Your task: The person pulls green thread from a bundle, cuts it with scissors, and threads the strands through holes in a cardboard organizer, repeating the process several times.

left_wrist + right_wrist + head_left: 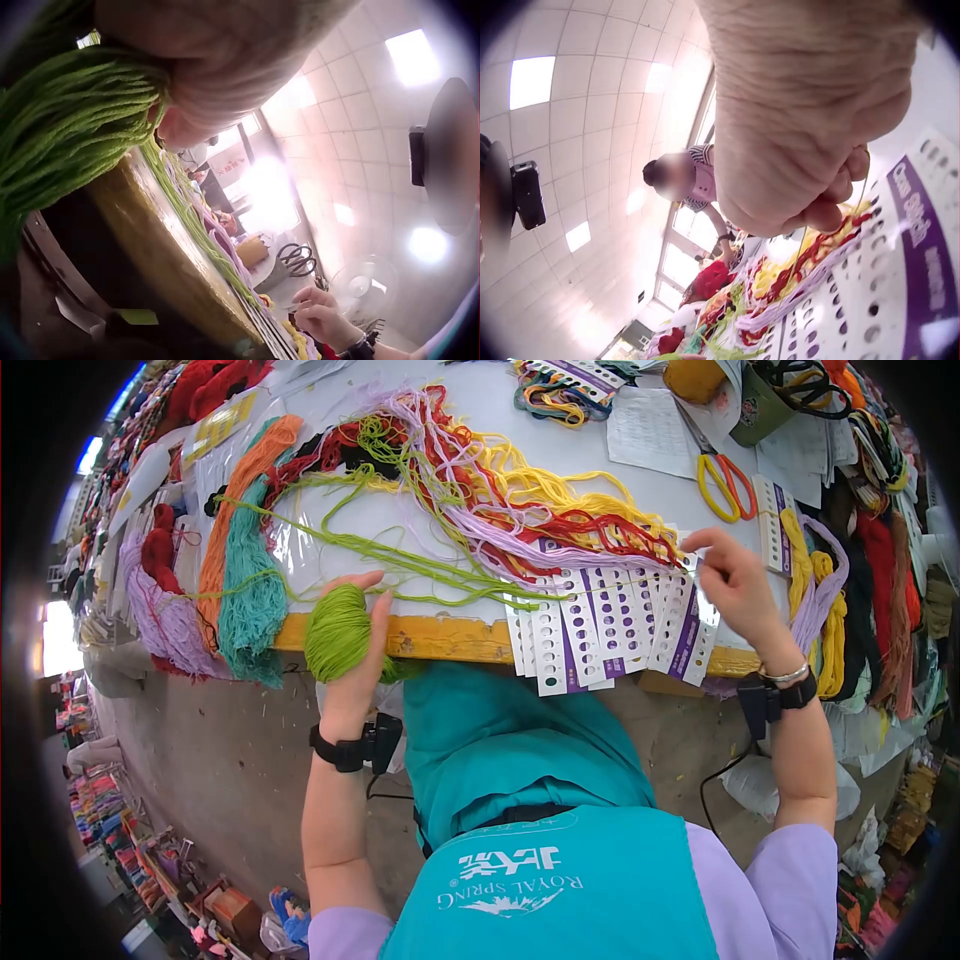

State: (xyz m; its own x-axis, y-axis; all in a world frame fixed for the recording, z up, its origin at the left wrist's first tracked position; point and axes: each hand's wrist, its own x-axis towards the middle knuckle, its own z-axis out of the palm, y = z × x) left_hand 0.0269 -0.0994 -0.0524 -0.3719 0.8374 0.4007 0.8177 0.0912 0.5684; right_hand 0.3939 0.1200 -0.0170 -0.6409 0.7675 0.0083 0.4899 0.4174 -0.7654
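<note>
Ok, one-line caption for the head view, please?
Left hand grips a green yarn skein at the table edge; right hand pinches a thin strand above punched thread cards.

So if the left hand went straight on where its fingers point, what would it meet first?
Probably the loose green strands on the table, just beyond the left hand and its green skein; depth is unclear.

Lime-green yarn [338, 630], white cards [600, 622] striped purple and dotted with holes, and a yellow-edged white surface [440, 640] are pictured.
</note>
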